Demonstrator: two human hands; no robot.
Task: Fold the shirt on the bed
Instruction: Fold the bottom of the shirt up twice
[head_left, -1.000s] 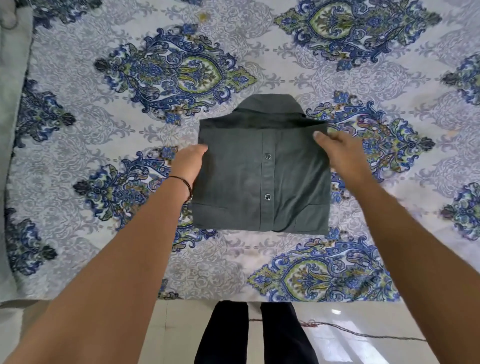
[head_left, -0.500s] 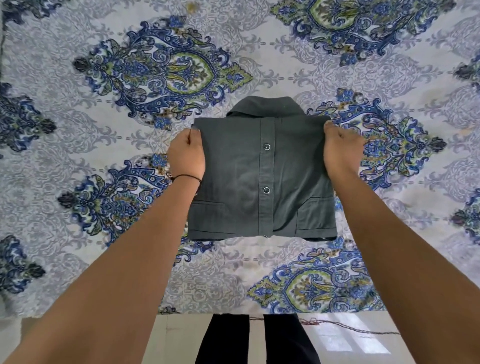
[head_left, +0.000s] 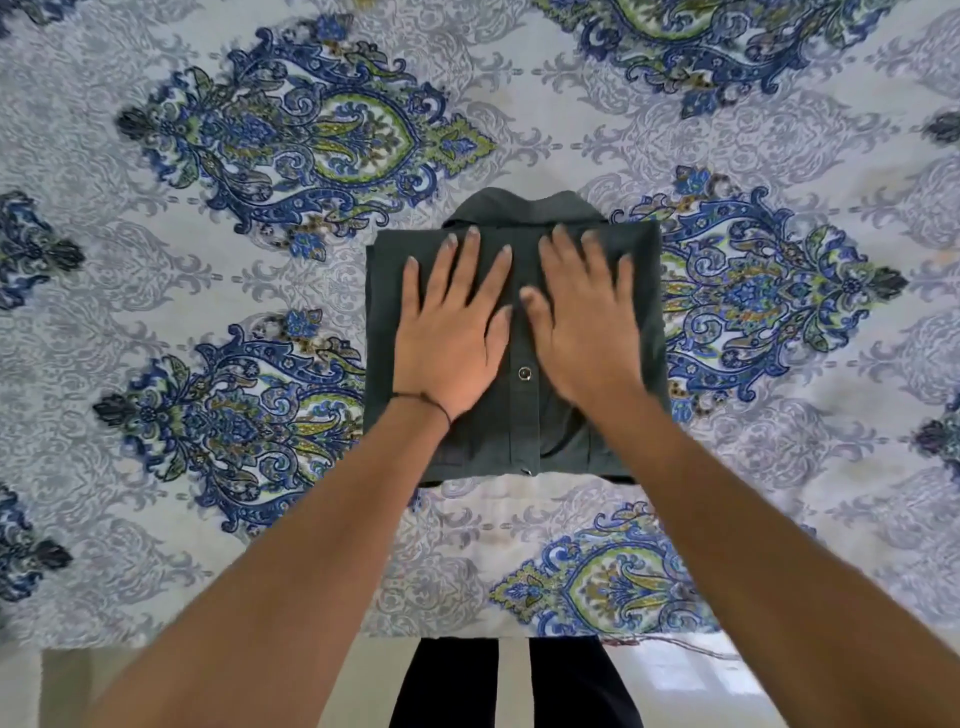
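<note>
A dark green button-up shirt (head_left: 524, 415) lies folded into a compact rectangle in the middle of the bed (head_left: 208, 545), collar at the far edge, button placket running down its centre. My left hand (head_left: 449, 332) presses flat on the left half of the shirt, fingers straight and spread. My right hand (head_left: 584, 322) lies flat on the right half, slightly blurred. Both palms face down on the fabric, thumbs nearly touching over the placket.
The bed carries a pale sheet with large blue and green paisley medallions (head_left: 311, 135). Its near edge runs along the bottom of the view, with light tiled floor (head_left: 701, 691) and my dark trouser legs (head_left: 514, 686) below it.
Both hands let go of the shirt's side edges and moved inward onto its top, now pressing flat. The shirt has settled on the sheet.
</note>
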